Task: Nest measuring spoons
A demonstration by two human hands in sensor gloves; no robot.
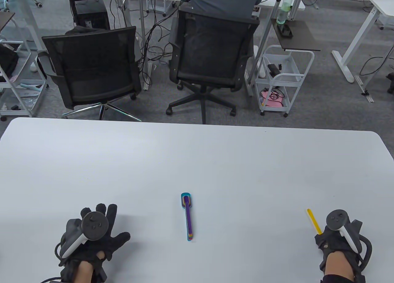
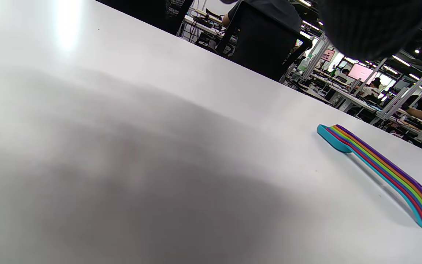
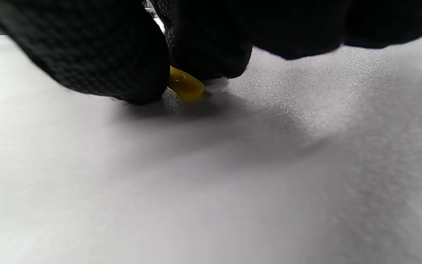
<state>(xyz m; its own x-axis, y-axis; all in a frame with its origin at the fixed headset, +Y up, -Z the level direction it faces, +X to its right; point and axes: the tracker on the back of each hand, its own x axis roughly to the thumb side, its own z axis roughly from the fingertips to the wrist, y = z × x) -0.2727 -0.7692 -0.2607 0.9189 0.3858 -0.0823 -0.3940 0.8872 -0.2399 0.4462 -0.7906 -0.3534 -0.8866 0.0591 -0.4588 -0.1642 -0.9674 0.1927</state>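
The right hand [image 1: 338, 233] pinches the yellow spoon [image 1: 314, 221] at its bowl end, low on the bench [image 1: 197, 159]; the left hand [image 1: 92, 233] rests spread and holds nothing. Between them lies the nested stack [image 1: 187, 215], so the last spoon seems in hand: lift, carry leftward, align on top.

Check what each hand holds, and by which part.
The right hand pinches the yellow measuring spoon at its near end on the table. The left hand holds nothing.
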